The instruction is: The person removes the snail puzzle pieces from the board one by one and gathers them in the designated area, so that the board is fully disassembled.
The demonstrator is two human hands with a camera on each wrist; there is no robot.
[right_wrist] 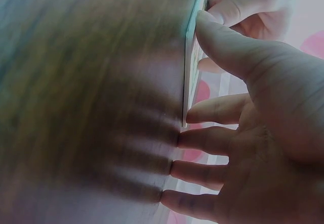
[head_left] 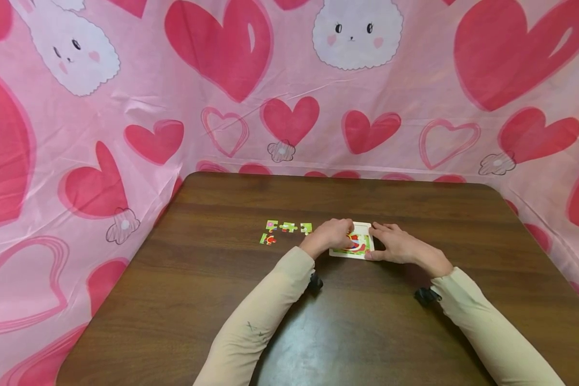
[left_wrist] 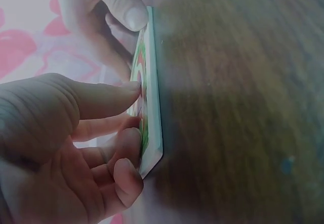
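Note:
The jigsaw puzzle in a pale tray (head_left: 338,254) lies flat on the table, its picture red and green, with a white area in its far part. My left hand (head_left: 332,235) reaches over its left side. In the left wrist view, thumb and curled fingers pinch at a puzzle piece on the picture; the piece itself is mostly hidden. My right hand (head_left: 399,245) braces the tray's right side with fingers spread and fairly straight. Its thumb rests on the near corner, the index fingertip touches the far end, and the other fingertips stand on the table.
Left of the tray lie several loose puzzle pieces: a pink-and-green piece (head_left: 272,225), a green-and-white piece (head_left: 288,227), another green piece (head_left: 306,228) and a red-and-green piece (head_left: 268,239). Behind the brown wooden table (head_left: 212,300) hangs a pink heart-print cloth (head_left: 289,80).

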